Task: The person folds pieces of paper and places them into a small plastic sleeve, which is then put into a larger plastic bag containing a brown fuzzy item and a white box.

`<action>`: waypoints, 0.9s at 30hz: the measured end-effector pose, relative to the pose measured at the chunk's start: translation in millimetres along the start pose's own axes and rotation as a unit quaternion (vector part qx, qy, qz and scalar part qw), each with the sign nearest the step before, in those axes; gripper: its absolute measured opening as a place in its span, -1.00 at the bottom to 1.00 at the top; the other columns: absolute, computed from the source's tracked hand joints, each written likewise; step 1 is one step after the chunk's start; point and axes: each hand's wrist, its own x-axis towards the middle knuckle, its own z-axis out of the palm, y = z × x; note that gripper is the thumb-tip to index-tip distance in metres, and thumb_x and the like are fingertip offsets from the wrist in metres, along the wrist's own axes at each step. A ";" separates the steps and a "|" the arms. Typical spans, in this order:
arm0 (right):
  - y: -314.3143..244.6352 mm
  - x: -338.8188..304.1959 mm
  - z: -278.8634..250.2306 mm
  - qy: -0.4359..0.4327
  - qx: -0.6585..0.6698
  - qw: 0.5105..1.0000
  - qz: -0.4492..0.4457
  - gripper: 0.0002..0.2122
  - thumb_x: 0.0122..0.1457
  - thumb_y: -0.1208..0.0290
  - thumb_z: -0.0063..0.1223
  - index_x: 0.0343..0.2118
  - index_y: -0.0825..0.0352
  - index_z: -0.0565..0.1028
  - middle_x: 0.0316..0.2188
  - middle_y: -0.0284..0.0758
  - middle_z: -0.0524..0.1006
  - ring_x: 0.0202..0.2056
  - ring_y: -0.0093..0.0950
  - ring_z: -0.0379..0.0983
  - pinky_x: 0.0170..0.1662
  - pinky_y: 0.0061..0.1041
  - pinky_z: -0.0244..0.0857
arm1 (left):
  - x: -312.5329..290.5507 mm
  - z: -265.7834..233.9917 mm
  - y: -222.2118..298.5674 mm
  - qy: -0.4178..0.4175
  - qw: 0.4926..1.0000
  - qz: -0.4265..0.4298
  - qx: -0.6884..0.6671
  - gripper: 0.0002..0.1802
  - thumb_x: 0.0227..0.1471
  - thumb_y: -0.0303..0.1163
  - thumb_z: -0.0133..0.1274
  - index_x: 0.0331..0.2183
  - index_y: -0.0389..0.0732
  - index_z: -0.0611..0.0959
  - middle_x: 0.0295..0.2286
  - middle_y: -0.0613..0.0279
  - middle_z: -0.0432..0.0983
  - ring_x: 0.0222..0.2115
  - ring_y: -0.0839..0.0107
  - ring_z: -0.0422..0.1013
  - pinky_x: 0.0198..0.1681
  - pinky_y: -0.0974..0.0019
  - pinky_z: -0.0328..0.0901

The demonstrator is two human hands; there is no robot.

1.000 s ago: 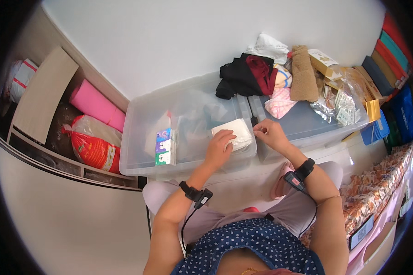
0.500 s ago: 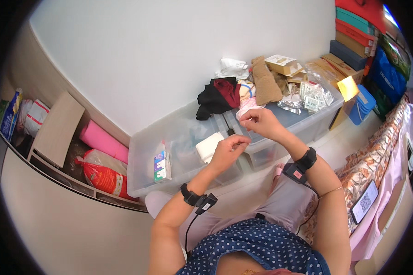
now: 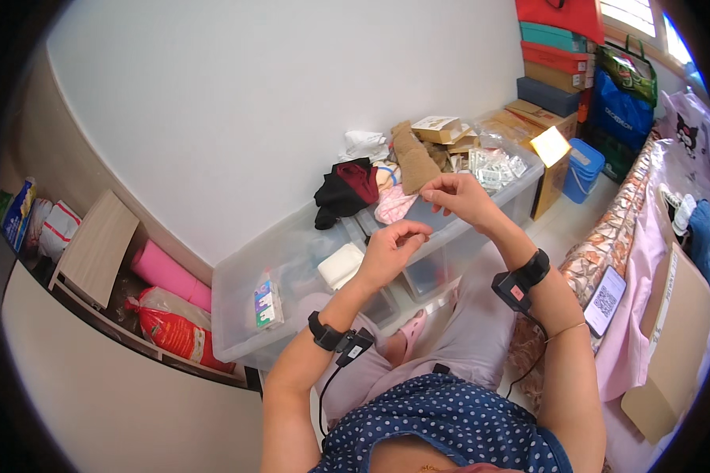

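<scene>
My left hand [image 3: 391,254] and my right hand [image 3: 465,203] are raised in front of me, a small gap between them, over the front part of two clear plastic bins [image 3: 230,272]. Thumb and fingers are drawn together on both hands; anything between them is too small to make out. A white rectangular pack [image 3: 341,266] lies on the left bin beside my left hand. Farther left sits a small pack with purple and green patches [image 3: 267,305]. Beyond my right hand are a pink patterned cloth [image 3: 394,206], a brown fuzzy cloth [image 3: 414,164] and a black and maroon garment [image 3: 341,195].
Silvery packets [image 3: 495,169] and small boxes [image 3: 437,128] lie on the right bin. A blue bucket [image 3: 582,169] and stacked shoeboxes [image 3: 556,63] stand at back right. A phone [image 3: 605,301] rests on the bed at right. An open compartment at left holds a pink roll [image 3: 170,276].
My view has turned to the right, so the bins and their contents sit farther left. Both hands stay raised near each other with fingers drawn together.
</scene>
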 end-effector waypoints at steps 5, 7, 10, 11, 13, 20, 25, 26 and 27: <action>-3.1 -9.0 -21.6 0.020 -0.015 1.000 0.009 -0.82 0.12 0.33 0.12 -0.33 0.34 0.55 -0.49 -0.47 0.52 -0.47 -0.68 0.43 -0.44 -0.68 0.26 | 20.6 13.0 -0.9 -0.030 0.999 0.023 -0.034 -0.78 0.13 -0.49 -0.02 -0.18 -0.33 0.60 -0.29 0.28 0.54 -0.27 0.56 0.42 -0.15 0.47 0.29; 4.3 -5.6 -32.2 0.029 -0.013 0.999 0.014 -0.82 0.12 0.33 0.12 -0.33 0.34 0.55 -0.49 -0.48 0.52 -0.47 -0.68 0.43 -0.44 -0.68 0.26 | 33.4 21.0 -3.7 -0.040 0.998 0.010 -0.044 -0.78 0.13 -0.48 -0.02 -0.18 -0.33 0.59 -0.30 0.28 0.53 -0.28 0.57 0.42 -0.16 0.48 0.29; 14.4 4.2 -51.3 0.035 -0.009 0.999 0.029 -0.82 0.12 0.33 0.12 -0.33 0.34 0.55 -0.50 -0.49 0.52 -0.47 -0.69 0.42 -0.44 -0.69 0.25 | 53.9 32.4 -11.4 -0.054 0.997 -0.011 -0.058 -0.78 0.13 -0.48 -0.02 -0.18 -0.33 0.59 -0.31 0.28 0.53 -0.28 0.58 0.42 -0.16 0.49 0.29; 17.9 9.8 -58.3 0.037 -0.009 0.999 0.039 -0.82 0.12 0.32 0.12 -0.33 0.33 0.55 -0.50 -0.49 0.52 -0.47 -0.70 0.42 -0.44 -0.69 0.25 | 62.9 34.4 -13.4 -0.061 0.996 -0.017 -0.064 -0.78 0.12 -0.49 -0.03 -0.18 -0.32 0.59 -0.31 0.29 0.53 -0.28 0.58 0.42 -0.17 0.49 0.28; 25.4 25.0 -72.9 0.050 -0.002 0.998 0.046 -0.84 0.11 0.36 0.13 -0.36 0.36 0.55 -0.54 -0.47 0.51 -0.51 -0.69 0.41 -0.46 -0.68 0.26 | 81.1 32.9 -18.8 -0.065 0.996 -0.027 -0.049 -0.78 0.12 -0.49 -0.03 -0.18 -0.32 0.59 -0.32 0.28 0.53 -0.27 0.57 0.42 -0.16 0.48 0.28; 59.1 78.9 -126.4 0.051 -0.037 0.994 0.088 -0.83 0.13 0.32 0.10 -0.33 0.32 0.55 -0.52 -0.51 0.51 -0.49 -0.73 0.42 -0.46 -0.71 0.23 | 158.1 27.7 -69.9 -0.072 0.996 -0.011 -0.047 -0.80 0.09 -0.49 0.01 -0.21 -0.33 0.59 -0.31 0.25 0.55 -0.28 0.54 0.45 -0.16 0.47 0.32; 111.7 103.4 -178.6 0.103 -0.076 0.985 0.116 -0.84 0.11 0.37 0.13 -0.34 0.37 0.55 -0.51 -0.47 0.52 -0.48 -0.70 0.41 -0.40 -0.68 0.28 | 227.5 38.5 -111.1 -0.111 0.993 -0.030 -0.015 -0.78 0.10 -0.50 0.00 -0.18 -0.32 0.59 -0.25 0.26 0.52 -0.23 0.54 0.41 -0.10 0.46 0.27; 123.0 107.2 -188.4 0.117 -0.105 0.979 0.133 -0.83 0.09 0.39 0.14 -0.33 0.40 0.55 -0.49 -0.44 0.52 -0.41 -0.67 0.41 -0.31 -0.64 0.31 | 241.1 42.1 -122.4 -0.103 0.994 -0.025 0.000 -0.77 0.08 -0.48 0.02 -0.18 -0.31 0.59 -0.25 0.25 0.52 -0.23 0.52 0.41 -0.10 0.44 0.27; 133.0 110.9 -195.5 0.122 -0.106 0.977 0.142 -0.83 0.09 0.39 0.14 -0.33 0.40 0.55 -0.49 -0.44 0.52 -0.41 -0.67 0.41 -0.31 -0.64 0.31 | 254.2 44.8 -133.1 -0.094 0.995 -0.021 0.015 -0.76 0.07 -0.47 0.04 -0.18 -0.30 0.58 -0.24 0.25 0.52 -0.23 0.50 0.41 -0.09 0.43 0.27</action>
